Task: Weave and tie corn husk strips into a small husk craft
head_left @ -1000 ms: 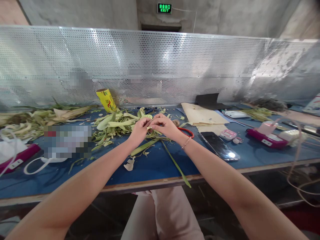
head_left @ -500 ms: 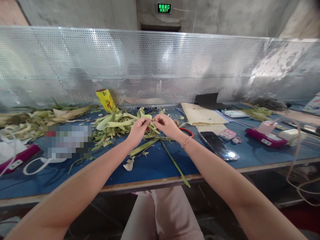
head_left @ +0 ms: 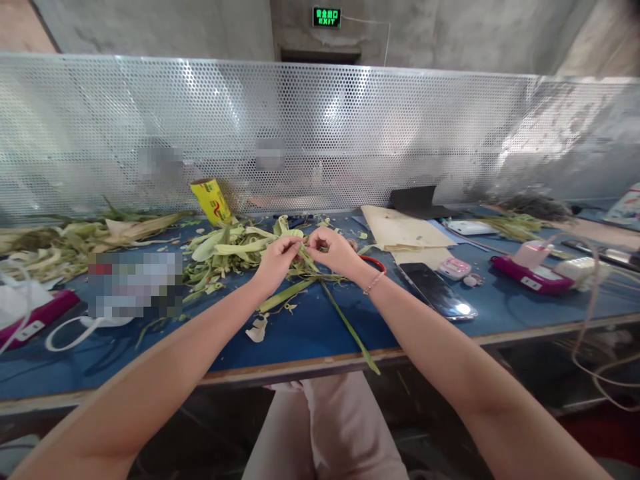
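My left hand [head_left: 279, 260] and my right hand [head_left: 334, 252] meet over the middle of the blue table. Thumb and fingers of each are pinched on a pale green corn husk strip [head_left: 309, 259], which shows in the small gap between them. Behind and to the left of my left hand lies a heap of curled corn husks [head_left: 230, 248]. Below the hands, a long green strip [head_left: 351, 327] runs over the table's front edge. A broken pale husk piece [head_left: 257, 328] lies nearer to me. Beside my right wrist is a red curved handle [head_left: 375, 262], its other end hidden.
A yellow tube [head_left: 213, 201] leans near the perforated metal screen [head_left: 320, 120]. To the right are brown paper sheets [head_left: 405, 230], a phone [head_left: 439, 291], a pink case [head_left: 454, 268] and a purple power strip [head_left: 533, 275]. More husks [head_left: 65, 247] lie at the left.
My right fingertips have shifted slightly, and more of the green husk shows between my hands. My left hand has barely moved.
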`<state>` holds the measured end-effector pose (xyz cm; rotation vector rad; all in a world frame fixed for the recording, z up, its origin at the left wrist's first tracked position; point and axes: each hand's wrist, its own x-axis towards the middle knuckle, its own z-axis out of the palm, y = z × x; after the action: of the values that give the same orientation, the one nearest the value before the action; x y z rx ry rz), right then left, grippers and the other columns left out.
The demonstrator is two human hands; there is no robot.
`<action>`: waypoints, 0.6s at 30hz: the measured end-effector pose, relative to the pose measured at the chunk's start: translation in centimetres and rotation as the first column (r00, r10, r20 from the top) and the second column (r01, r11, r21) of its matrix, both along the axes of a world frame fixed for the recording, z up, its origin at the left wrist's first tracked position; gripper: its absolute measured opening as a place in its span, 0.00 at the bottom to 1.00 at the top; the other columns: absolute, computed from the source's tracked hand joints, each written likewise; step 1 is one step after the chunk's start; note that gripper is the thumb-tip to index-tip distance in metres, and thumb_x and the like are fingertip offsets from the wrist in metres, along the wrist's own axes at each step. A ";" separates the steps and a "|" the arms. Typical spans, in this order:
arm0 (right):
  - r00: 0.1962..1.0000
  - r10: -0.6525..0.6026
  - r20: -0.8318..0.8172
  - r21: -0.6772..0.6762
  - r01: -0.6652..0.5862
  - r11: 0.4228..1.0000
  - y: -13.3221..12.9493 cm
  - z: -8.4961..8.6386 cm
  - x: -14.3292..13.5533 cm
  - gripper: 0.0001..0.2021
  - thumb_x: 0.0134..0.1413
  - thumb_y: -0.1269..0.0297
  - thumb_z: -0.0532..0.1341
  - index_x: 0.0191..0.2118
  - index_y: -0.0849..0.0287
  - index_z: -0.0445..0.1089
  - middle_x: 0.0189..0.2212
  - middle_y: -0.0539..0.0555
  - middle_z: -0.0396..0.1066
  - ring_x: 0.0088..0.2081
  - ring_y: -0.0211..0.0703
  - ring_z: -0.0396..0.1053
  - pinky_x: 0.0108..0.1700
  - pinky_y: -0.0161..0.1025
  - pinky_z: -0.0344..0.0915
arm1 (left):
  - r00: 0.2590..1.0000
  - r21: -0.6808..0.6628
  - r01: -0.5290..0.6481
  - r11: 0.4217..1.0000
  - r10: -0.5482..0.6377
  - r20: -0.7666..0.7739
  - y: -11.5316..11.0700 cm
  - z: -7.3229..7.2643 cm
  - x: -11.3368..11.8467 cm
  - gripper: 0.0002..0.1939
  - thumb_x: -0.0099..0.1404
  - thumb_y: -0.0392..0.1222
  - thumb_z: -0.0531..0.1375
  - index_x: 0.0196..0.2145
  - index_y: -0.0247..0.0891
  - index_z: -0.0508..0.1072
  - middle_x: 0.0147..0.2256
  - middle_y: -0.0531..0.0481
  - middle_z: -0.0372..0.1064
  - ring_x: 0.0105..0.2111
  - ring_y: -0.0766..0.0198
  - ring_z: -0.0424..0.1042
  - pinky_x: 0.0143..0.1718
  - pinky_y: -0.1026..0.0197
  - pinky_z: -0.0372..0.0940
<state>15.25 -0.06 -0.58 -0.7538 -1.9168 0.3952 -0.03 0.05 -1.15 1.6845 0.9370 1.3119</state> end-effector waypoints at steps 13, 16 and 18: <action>1.000 -0.010 0.019 0.121 0.008 0.993 -0.6 0.5 0.2 0.03 0.46 0.70 0.56 0.26 0.59 0.67 0.26 0.50 0.64 0.30 0.35 0.62 0.32 0.34 0.61 | 1.000 0.001 -0.028 1.000 0.028 -0.003 -0.6 0.6 0.3 0.09 0.53 0.43 0.56 0.31 0.36 0.71 0.30 0.51 0.68 0.26 0.70 0.64 0.32 0.63 0.62; 0.998 -0.016 0.058 0.152 0.007 0.988 -0.8 0.6 0.2 0.04 0.45 0.72 0.56 0.25 0.59 0.66 0.25 0.50 0.63 0.29 0.35 0.61 0.32 0.34 0.61 | 0.999 0.025 -0.034 0.999 0.034 -0.029 -0.4 0.3 0.2 0.09 0.53 0.43 0.56 0.30 0.36 0.71 0.28 0.51 0.68 0.26 0.70 0.64 0.31 0.64 0.62; 0.997 -0.023 0.073 0.142 0.012 0.990 -0.8 0.6 0.1 0.04 0.43 0.75 0.55 0.24 0.60 0.66 0.25 0.50 0.62 0.28 0.34 0.61 0.32 0.34 0.61 | 0.998 0.039 -0.036 0.999 0.038 -0.051 -0.3 0.1 0.1 0.10 0.53 0.43 0.56 0.31 0.36 0.71 0.27 0.52 0.68 0.25 0.70 0.64 0.30 0.64 0.62</action>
<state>15.38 -0.89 0.05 -0.6994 -1.9838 0.2198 0.12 -0.25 -1.05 1.7449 0.9830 1.3240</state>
